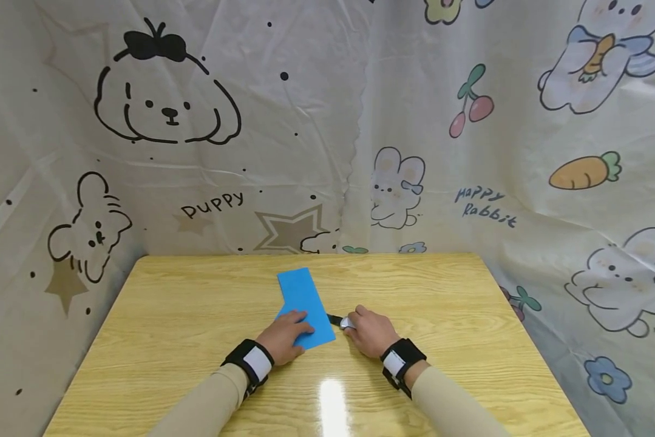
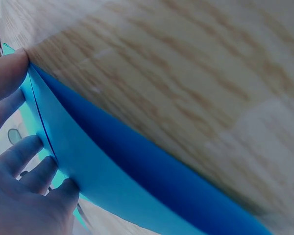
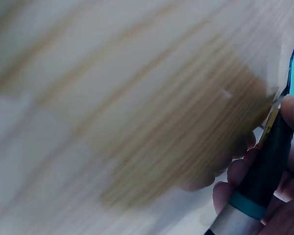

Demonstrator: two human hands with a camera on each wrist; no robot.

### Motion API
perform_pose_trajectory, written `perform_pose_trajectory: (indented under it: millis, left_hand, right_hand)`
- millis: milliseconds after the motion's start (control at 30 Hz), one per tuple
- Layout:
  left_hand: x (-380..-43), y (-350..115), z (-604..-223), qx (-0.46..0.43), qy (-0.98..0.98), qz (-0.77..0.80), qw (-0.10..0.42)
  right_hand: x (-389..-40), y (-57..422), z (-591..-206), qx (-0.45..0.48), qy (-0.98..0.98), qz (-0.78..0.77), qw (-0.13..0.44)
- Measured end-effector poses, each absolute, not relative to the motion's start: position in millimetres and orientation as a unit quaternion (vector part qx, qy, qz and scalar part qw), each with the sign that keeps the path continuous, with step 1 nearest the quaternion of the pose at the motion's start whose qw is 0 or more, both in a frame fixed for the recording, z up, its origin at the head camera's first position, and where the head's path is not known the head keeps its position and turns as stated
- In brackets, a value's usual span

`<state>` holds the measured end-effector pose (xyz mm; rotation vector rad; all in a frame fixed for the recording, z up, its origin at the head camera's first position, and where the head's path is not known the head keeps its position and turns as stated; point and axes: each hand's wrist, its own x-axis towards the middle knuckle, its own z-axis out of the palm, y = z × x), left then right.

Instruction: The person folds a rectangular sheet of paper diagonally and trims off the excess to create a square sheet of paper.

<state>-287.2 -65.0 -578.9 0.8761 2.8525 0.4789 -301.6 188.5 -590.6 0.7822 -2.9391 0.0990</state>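
Observation:
A folded sheet of blue paper (image 1: 305,293) lies on the table, one layer angled out at its left side. My left hand (image 1: 285,335) rests over its lower part with the fingers spread, pressing it down. The left wrist view shows the layers of the blue paper (image 2: 103,166) gaping apart near the thumb. My right hand (image 1: 372,332) grips a utility knife (image 1: 335,320) just right of the paper, the dark front end at the paper's right edge. In the right wrist view, the dark handle of the utility knife (image 3: 264,171) lies between thumb and curled fingers.
The wood-grain table (image 1: 196,291) ends at a back edge against a hanging cloth (image 1: 316,164) printed with cartoon animals. More cloth hangs along both sides. A bright light reflection lies on the table near the front.

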Motion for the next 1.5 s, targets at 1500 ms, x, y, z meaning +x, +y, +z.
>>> perform_pose_trajectory:
  millis: [1500]
  left_hand:
    - [-282.4,-63.8,-578.2,0.313,0.932,0.173,0.062]
  right_hand:
    - [-305.2,198.8,-585.4,0.233,-0.970,0.027,0.062]
